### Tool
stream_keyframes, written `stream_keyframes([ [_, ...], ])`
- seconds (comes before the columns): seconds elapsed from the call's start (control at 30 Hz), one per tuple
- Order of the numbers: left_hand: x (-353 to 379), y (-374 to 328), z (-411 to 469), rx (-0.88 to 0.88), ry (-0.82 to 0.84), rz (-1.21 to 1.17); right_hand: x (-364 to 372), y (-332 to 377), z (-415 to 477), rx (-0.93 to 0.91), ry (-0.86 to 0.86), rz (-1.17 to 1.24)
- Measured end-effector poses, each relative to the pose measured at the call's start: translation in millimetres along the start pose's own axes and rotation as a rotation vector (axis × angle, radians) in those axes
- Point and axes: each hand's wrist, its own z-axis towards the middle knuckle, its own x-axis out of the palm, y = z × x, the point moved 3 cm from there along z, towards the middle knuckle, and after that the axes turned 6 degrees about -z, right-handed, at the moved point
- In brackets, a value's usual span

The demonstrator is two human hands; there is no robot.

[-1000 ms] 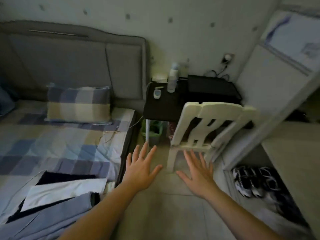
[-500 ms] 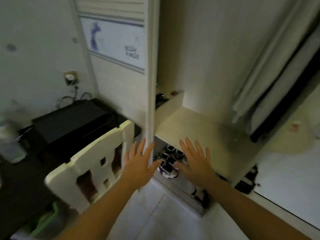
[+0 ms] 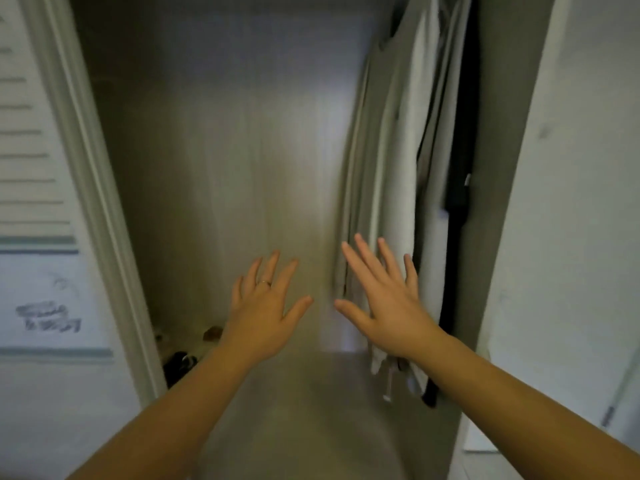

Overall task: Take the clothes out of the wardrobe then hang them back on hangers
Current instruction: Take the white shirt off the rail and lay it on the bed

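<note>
Inside the open wardrobe (image 3: 221,150), pale and dark clothes (image 3: 401,188) hang bunched against its right side. Both hands hold nothing, fingers spread: the left hand (image 3: 265,308) before the bare back panel, the right hand (image 3: 388,299) just beside the clothes' lower edge.

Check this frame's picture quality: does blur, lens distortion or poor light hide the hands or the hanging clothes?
Head view: dim, with a soft bright patch on the back panel; motion blur smears the hanging clothes and the door print; the wide lens bows the wardrobe frame; left hand and right hand read clearly, open and empty.
</note>
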Motion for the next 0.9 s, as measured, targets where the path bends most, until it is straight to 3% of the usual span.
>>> stream_keyframes([
  [0.53,-81.1,-56.1,301.5,0.239,-0.233,-0.036,-178.5,-55.6,263.9,0.038,-0.372,-0.235],
  [0.9,-101.7,-95.1,406.6,0.402,-0.197,-0.195,-245.3,-93.8,352.3,0.349,-0.416,-0.481],
])
